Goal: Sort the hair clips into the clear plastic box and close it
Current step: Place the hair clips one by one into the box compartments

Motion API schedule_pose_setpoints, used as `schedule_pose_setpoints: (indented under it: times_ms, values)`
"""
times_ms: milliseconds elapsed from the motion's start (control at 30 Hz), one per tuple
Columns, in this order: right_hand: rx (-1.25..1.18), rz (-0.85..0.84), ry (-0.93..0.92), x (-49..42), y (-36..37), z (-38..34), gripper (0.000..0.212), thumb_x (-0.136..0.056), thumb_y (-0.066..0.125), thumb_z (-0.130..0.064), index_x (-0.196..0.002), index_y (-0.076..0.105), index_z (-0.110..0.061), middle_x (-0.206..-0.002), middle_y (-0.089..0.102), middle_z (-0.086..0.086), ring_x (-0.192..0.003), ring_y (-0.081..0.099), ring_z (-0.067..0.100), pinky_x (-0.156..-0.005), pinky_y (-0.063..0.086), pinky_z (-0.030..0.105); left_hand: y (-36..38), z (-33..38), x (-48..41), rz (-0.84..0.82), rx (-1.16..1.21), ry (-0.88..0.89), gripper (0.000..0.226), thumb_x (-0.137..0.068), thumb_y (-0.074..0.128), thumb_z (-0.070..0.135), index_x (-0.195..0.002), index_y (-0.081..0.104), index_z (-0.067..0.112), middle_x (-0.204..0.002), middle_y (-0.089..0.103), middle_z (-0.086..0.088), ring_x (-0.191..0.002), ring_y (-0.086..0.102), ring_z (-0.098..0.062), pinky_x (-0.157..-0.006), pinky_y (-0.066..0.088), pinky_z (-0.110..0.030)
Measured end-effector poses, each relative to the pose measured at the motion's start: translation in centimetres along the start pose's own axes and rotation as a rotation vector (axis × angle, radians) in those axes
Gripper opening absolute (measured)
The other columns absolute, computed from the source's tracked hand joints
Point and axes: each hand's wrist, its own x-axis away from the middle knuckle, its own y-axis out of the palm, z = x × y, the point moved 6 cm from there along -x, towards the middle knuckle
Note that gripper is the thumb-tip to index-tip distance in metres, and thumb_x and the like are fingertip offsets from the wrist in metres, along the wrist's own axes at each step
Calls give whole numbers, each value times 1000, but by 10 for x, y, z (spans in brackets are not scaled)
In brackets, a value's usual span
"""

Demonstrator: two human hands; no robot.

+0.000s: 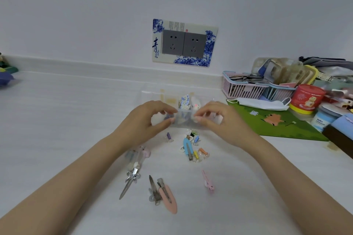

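Nearest, strewn on the table (57, 120): loose hair clips (168, 198). Just beyond, pinched by curled fingers of left hand (147, 120) and right hand (219, 120): clear plastic box (184, 123), a few sorted clips (184, 102) inside. Far right: pink basket (240, 88) holding glasses (246, 78).

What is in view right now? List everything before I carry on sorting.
Box: one, clear, table centre, a few clips inside.
Hair clips: a dozen or so, mixed colours, loose in front of the box.
Socket: one double, grey, blue-and-white frame, on the wall.
Baskets: two, pink and blue, right rear.
Mat: one, green, right.
Mask: one, white, at the mat's far edge.
Tin: one, red, far right.
Left hand: one, fingers pinching the box's left side.
Right hand: one, fingers pinching the box's right side.
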Motion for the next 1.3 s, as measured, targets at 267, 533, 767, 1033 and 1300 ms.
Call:
schedule_pose_setpoints:
  times_ms: [267, 533, 767, 1033, 1300]
  values:
    - [77, -241, 272, 21, 34, 21, 34, -65, 75, -56, -82, 68, -27, -79, 56, -13, -61, 47, -6, -54, 34, 12, 23, -10, 8, -293, -55, -166, 23, -86, 64, 31, -109, 66, 29, -99, 61, 19, -86, 56, 4, -76, 45, -12]
    - [-5, -276, 250, 22, 51, 10, 30, -68, 80, -39, -83, 70, -15, -81, 48, -13, -65, 44, -14, -60, 34, 8, 27, -18, 10, -352, 29, -197, 20, -78, 74, 27, -98, 73, 22, -89, 70, 5, -78, 61, -6, -73, 51, -19]
    - [-144, -255, 290, 21, 49, 9, 13, -74, 78, -24, -68, 66, -22, -75, 55, -7, -55, 42, -2, -53, 35, 10, 16, -18, 6, -295, -3, -182, 6, -83, 67, 31, -86, 72, 29, -85, 70, 9, -73, 60, -8, -69, 52, -25]
    - [-564, -77, 357, -16, 28, -7, 29, -84, 67, -8, -110, 58, -16, -74, 69, 2, -61, 64, 8, -59, 48, 19, -44, -32, -8, 101, -174, -126, 24, -91, 53, 33, -113, 62, 26, -114, 62, 10, -103, 55, -11, -89, 44, -29]
    - [-552, -34, 363, -87, 49, -23, 17, -88, 61, -7, -100, 59, -19, -85, 68, 8, -64, 69, 11, -67, 57, 26, -32, -62, 10, -16, -157, -222, 35, -93, 50, 33, -126, 57, 24, -136, 53, 8, -135, 37, -9, -106, 28, -23]
